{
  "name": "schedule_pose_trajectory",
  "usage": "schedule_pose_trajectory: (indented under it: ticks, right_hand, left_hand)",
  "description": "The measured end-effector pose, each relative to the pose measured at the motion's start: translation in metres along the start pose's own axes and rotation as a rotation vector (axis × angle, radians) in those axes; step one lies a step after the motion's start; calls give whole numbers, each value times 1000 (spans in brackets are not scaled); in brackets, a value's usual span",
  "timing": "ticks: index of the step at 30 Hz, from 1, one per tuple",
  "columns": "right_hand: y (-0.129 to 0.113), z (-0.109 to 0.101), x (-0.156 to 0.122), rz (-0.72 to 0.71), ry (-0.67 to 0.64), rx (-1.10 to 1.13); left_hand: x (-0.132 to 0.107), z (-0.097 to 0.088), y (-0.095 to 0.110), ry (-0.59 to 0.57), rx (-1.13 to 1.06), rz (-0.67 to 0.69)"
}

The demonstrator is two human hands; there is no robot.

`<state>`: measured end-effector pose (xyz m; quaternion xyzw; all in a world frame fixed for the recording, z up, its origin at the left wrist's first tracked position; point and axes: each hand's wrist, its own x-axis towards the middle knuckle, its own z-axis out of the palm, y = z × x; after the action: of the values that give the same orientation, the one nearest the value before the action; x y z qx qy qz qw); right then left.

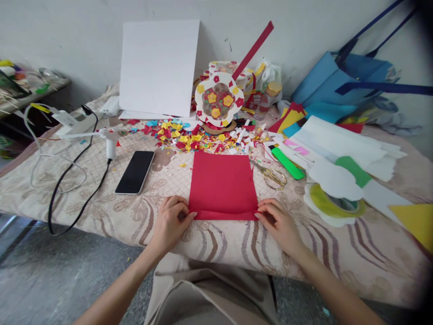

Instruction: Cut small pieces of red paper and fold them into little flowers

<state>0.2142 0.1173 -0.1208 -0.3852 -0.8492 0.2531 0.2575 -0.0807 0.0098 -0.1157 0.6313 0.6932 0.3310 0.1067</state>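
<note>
Head view — left hand (171, 221) and right hand (279, 223) each pinching red paper (221, 185) — near fold left-to-right

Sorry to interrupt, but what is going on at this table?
A person is working a red paper on the cloth-covered table. The left hand pinches its near left corner and the right hand its near right corner, where a narrow strip is folded up. Scissors lie to its right, a phone to its left.
</note>
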Motion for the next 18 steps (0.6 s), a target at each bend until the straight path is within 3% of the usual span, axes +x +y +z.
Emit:
schedule_pose_trajectory:
  ticks: [7,18]
  right_hand:
    - [2,-7,-16,-21,-94,28]
    - [-8,4,-10,121,-40,-51]
  left_hand:
    - [-2,-9,0,-69,-50,13]
    - [-1,-8,0,-95,-45,-25]
